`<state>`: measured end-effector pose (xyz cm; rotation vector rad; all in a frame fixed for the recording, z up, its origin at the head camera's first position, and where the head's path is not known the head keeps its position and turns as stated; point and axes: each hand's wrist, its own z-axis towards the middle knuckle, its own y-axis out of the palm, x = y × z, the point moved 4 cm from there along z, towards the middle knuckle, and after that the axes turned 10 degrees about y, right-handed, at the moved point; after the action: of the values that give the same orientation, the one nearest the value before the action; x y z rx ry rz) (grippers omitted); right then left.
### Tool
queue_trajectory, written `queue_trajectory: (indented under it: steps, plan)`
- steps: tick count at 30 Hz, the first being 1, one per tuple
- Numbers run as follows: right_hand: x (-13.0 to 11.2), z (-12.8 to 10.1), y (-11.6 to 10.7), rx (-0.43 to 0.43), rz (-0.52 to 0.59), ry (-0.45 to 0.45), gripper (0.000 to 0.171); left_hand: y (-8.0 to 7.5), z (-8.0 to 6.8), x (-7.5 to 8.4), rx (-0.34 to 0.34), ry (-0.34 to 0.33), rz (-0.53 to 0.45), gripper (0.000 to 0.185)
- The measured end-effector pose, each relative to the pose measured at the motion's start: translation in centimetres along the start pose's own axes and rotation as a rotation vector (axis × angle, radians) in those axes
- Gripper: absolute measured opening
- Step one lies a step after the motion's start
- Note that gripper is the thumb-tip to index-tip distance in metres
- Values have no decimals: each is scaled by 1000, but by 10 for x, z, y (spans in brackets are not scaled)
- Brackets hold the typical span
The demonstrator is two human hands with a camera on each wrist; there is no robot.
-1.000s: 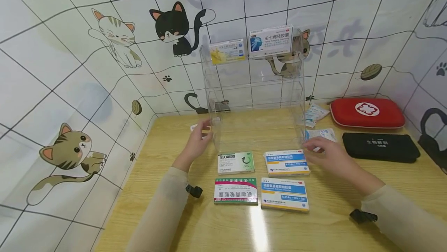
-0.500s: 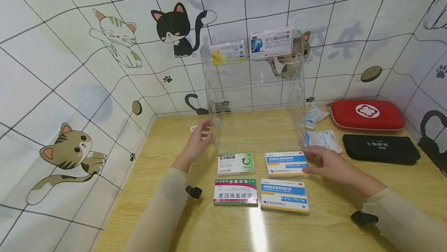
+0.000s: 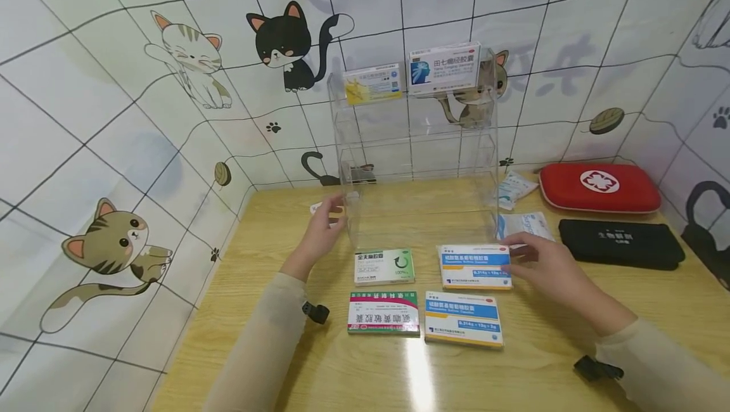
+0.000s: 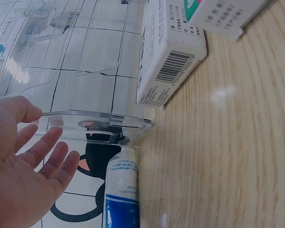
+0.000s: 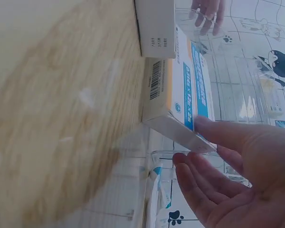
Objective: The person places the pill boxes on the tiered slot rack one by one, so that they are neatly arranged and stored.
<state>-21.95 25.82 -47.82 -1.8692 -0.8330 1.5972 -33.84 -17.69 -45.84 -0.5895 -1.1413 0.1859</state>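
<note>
Right hand (image 3: 544,263) pinching blue-and-white medicine box (image 3: 474,266) by its right end, thumb on top. Left hand (image 3: 319,234) spread, fingers straight, against clear acrylic rack (image 3: 416,146).

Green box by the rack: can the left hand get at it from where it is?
Probably yes. The left hand rests open at the rack's left corner, and the green box lies just beside it with bare table between.

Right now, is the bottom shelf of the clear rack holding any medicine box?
No, the clear rack has boxes only on its top shelf; its bottom shelf shows just the wooden table through it.
</note>
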Motion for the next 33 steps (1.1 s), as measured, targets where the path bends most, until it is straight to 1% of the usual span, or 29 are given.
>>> queue_trajectory:
  steps: [3, 5, 9, 13, 16, 19, 22, 25, 27, 29, 33]
  plan:
    - [-1, -2, -6, 55, 16, 13, 36, -1, 0, 1, -1, 10, -9, 54]
    - [-2, -3, -9, 81, 35, 1, 32, 0, -1, -1, -6, 16, -16, 54]
    - [-10, -3, -17, 141, 69, -72, 27, 1, -1, -1, -17, 18, -22, 55]
    - [-30, 0, -27, 247, 85, -142, 25, 0, -1, -1, -22, 20, -17, 54]
    - [-52, 7, -38, 315, 126, -187, 26, -1, -1, -2, -20, 22, -4, 53]
    - [-78, 19, -49, 365, 180, -214, 28, -3, 0, -1, -15, 24, 0, 54]
    - [-102, 33, -60, 408, 232, -224, 31, -4, 1, -1, -19, 22, -4, 54]
    - [-128, 48, -69, 452, 302, -261, 30, -2, -1, -3, -24, 11, -14, 54]
    - [-147, 58, -75, 476, 341, -291, 29, -1, -2, -3, -27, 6, -16, 54]
    - [-167, 68, -81, 493, 373, -321, 27, -1, -2, -4, -24, 14, -18, 55]
    - [-201, 92, -90, 514, 399, -391, 26, -1, 1, -3, -11, 38, -11, 54]
